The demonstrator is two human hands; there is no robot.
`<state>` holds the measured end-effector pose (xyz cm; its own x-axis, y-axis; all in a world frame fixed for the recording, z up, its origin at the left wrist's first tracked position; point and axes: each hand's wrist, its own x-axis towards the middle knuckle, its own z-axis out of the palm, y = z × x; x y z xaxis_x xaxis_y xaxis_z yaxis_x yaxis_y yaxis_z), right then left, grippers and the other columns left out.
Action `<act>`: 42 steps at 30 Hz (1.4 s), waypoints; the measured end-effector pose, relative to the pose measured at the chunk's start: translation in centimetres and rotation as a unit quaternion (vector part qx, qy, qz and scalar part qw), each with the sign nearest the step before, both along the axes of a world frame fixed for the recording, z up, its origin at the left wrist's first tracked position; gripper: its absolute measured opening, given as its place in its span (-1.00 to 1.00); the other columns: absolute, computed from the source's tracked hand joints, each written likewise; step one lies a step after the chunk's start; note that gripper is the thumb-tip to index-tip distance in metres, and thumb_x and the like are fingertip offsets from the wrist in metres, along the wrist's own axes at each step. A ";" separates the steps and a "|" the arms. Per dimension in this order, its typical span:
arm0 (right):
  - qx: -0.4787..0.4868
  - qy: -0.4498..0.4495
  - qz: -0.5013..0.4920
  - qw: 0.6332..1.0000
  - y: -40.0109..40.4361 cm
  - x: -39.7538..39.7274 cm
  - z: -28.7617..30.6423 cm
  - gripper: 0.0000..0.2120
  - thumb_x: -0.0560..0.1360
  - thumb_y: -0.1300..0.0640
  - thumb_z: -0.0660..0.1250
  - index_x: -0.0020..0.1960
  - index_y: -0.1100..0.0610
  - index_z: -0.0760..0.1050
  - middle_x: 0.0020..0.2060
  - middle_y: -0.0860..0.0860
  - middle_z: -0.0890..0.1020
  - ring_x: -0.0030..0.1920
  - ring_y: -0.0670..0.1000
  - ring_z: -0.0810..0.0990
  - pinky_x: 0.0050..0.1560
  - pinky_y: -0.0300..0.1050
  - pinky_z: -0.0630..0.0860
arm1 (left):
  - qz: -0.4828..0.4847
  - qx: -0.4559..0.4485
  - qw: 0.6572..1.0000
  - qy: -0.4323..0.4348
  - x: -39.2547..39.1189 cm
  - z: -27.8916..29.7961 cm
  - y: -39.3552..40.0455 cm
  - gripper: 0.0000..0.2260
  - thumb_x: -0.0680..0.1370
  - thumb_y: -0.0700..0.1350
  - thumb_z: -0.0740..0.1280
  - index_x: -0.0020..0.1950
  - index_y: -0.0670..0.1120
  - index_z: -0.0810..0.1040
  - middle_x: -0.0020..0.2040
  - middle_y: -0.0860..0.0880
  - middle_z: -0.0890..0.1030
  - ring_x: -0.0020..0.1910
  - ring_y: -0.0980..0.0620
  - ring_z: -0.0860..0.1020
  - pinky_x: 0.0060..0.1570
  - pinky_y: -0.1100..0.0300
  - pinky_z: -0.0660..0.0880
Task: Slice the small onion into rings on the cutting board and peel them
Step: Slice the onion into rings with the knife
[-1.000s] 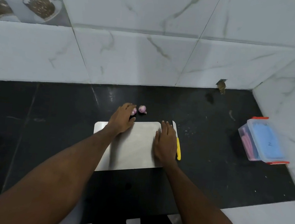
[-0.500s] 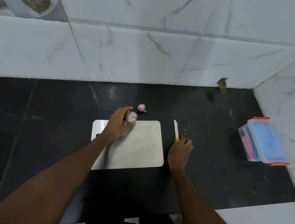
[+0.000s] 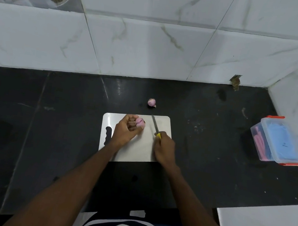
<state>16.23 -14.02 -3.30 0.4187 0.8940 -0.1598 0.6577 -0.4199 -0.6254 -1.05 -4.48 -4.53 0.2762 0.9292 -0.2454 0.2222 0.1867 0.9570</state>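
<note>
Over the pale rectangular cutting board (image 3: 146, 149), the left hand (image 3: 126, 130) grips a small pink onion (image 3: 140, 122) — the right hand (image 3: 164, 148) clasps a yellow-handled knife (image 3: 155, 126).

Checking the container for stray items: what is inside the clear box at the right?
Inside the clear box, through its lid, show a blue mass and pink pieces along the left wall. What they are cannot be told.

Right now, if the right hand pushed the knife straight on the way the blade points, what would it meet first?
Probably nothing: the right hand aims the knife over the cutting board onto bare counter, right of both onions, though height is unclear.
</note>
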 end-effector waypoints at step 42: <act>-0.146 -0.123 0.072 0.979 0.5 -5.2 1.4 -0.75 0.75 -0.02 0.00 0.20 0.13 0.34 0.01 0.15 0.64 -0.02 0.24 0.65 -0.16 0.03 0.35 | -0.013 0.213 0.973 0.086 -0.1 -2.9 -1.8 -0.67 0.63 -0.11 0.52 0.39 -0.07 0.66 0.28 0.08 0.68 0.19 0.28 0.61 0.20 0.40 0.49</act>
<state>11.07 -13.57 -1.86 0.3505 0.8778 -0.3266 0.8388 -0.4493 -0.3075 -1.19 -6.29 -7.44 0.2906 0.9499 0.1152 0.3846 -0.2262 0.8949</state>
